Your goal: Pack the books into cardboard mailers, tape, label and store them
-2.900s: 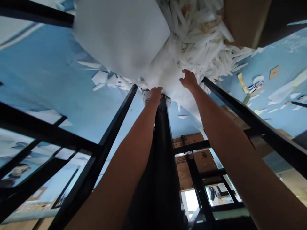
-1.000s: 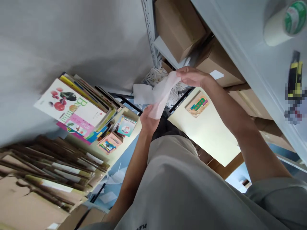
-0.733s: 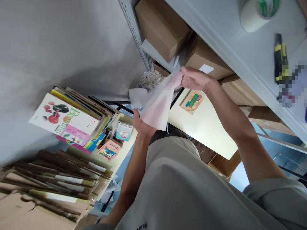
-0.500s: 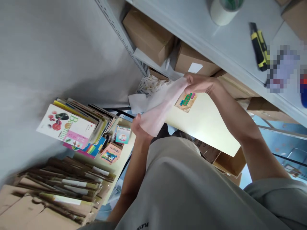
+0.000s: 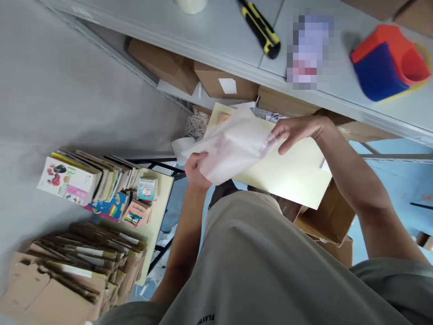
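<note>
Over tabletop [image 5: 287, 174], sheet [image 5: 233, 144] in left hand [image 5: 197, 172]

A plain grey-green shirt [image 5: 250, 253] covered the torso below the bare left hand [image 5: 198, 170] and right hand [image 5: 299, 131], its short sleeves [image 5: 392, 280] loose; dark capital lettering [image 5: 205, 319] beginning "PLAY" marked its front.

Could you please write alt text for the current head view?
The left hand holds a thin white sheet over a pale yellow table, the right hand at the sheet's edge. Books and cardboard sit at left; a cutter lies on a shelf.
</note>
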Available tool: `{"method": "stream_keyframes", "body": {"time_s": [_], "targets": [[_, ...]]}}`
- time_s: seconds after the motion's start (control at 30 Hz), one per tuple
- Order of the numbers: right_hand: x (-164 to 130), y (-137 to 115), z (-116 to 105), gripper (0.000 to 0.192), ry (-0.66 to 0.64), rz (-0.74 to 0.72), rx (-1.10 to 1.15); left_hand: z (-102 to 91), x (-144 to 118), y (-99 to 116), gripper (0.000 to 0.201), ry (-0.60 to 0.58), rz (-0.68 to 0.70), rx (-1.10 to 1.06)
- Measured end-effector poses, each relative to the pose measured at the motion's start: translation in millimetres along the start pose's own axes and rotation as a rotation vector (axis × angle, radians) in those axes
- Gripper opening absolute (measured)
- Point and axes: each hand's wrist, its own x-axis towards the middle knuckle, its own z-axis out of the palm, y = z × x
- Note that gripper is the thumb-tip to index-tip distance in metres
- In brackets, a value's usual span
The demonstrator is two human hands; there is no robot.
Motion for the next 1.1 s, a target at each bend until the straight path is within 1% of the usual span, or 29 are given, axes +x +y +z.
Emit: {"method": "stream_keyframes", "body": {"time_s": [0.1,0.17,0.23,0.3,0.33,0.4,0.47,0.53,0.6,0.63,0.7,0.77,0.8,0.83,0.9,0.97,1.03,1.1], "targets": [[-42.0,54.6,13.6,0.064,-0.008,0.051,-0.069,20.6,7.1,-35.2,0.045,-0.045,-0.037,-0.05],[-61.9,88.7,27.6,0.059,0.007,0.097,-0.088,29.2,13.0,-53.9,0.042,-0.038,-0.039,-0.09],[-75.4,118.5,43.9,0.058,0.068,0.133,-0.088,33.5,19.3,-67.6,0.039,0.042,-0.017,-0.098],[-82.5,143.7,61.1,0.058,0.166,0.119,-0.081,34.2,25.1,-76.0,0.035,0.147,0.016,-0.064],[-84.3,154.8,69.5,0.057,0.22,0.1,-0.077,33.5,27.5,-78.3,0.033,0.181,0.034,-0.037],[-86.6,174.5,84.5,0.05,0.313,0.073,-0.076,30.6,31.4,-80.0,0.032,0.193,0.083,0.022],[-91.5,190.7,96.0,0.045,0.377,0.056,-0.077,26.3,35.2,-79.1,0.03,0.163,0.124,0.082],[-102.0,202.7,103.4,0.049,0.443,0.025,-0.051,20.6,41.2,-78.4,0.028,0.147,0.144,0.132],[-116.2,210.3,106.4,0.054,0.555,0.015,0.002,13.2,51.4,-80.8,0.028,0.158,0.144,0.175],[-122.7,213.0,106.0,0.055,0.638,0.041,0.019,8.8,58.3,-83.9,0.029,0.171,0.143,0.197],[-130.1,217.9,101.0,0.053,0.824,0.157,-0.025,-1.5,74.8,-93.9,0.028,0.216,0.135,0.243],[-126.2,225.5,90.7,0.048,0.963,0.315,-0.183,-13.4,92.6,-107.2,0.024,0.284,0.074,0.278],[-119.9,231.0,84.1,0.045,0.993,0.392,-0.278,-19.7,101.0,-114.2,0.023,0.323,0.024,0.286],[-111.3,237.6,77.1,0.042,0.992,0.464,-0.366,-26.0,108.6,-120.8,0.024,0.358,-0.04,0.291],[-90.2,253.2,63.5,0.042,0.923,0.578,-0.48,-38.6,120.7,-132.0,0.024,0.406,-0.16,0.303],[-68.5,269.7,53.7,0.046,0.827,0.666,-0.524,-51.1,129.0,-140.2,0.022,0.438,-0.229,0.336],[-49.4,284.3,50.2,0.049,0.779,0.727,-0.542,-63.5,134.8,-146.3,0.018,0.479,-0.268,0.373],[-34.2,295.6,52.9,0.05,0.779,0.76,-0.568,-75.5,139.3,-151.6,0.014,0.524,-0.311,0.387]]}}
